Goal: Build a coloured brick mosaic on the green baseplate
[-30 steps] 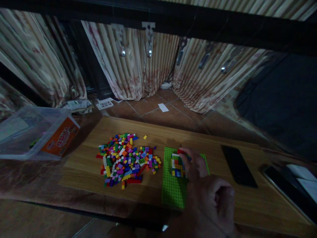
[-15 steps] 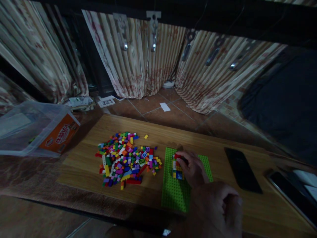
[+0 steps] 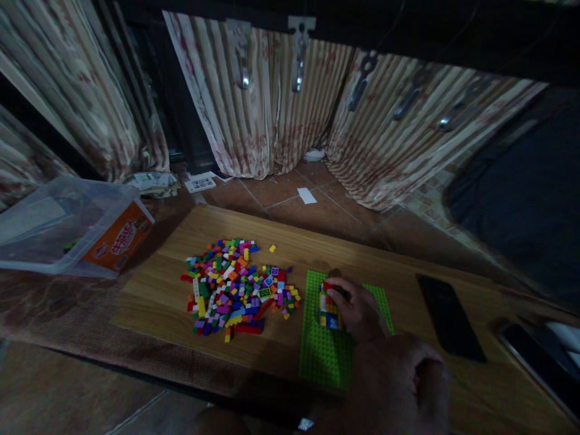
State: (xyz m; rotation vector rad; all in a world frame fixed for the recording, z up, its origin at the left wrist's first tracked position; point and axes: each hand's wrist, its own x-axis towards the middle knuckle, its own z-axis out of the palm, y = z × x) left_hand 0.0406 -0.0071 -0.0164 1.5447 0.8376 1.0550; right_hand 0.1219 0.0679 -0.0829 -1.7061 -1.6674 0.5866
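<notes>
A small multicoloured brick build (image 3: 330,320) stands on the green baseplate (image 3: 324,362), at the right of the wooden board. My right hand (image 3: 360,311) reaches over it from the right, with thumb and forefinger closed on a red toy brick (image 3: 326,285) at the build's far end. That hand covers part of the build and plate. Nearer the camera, dim and blurred, my left hand (image 3: 403,374) lies across the right forearm. Its fingers are curled; whatever they hold, if anything, is hidden.
A loose pile of coloured bricks (image 3: 226,290) spreads left of the baseplate on the wooden board (image 3: 154,290). A clear plastic box (image 3: 67,211) with an orange label stands at the far left. Two dark phone-like slabs, one black (image 3: 450,317) and one pale-edged (image 3: 534,359), lie right.
The whole view has shifted slightly, moving the scene a little to the right. My right hand stays at the far end of the build, its fingers still closed on the red brick.
</notes>
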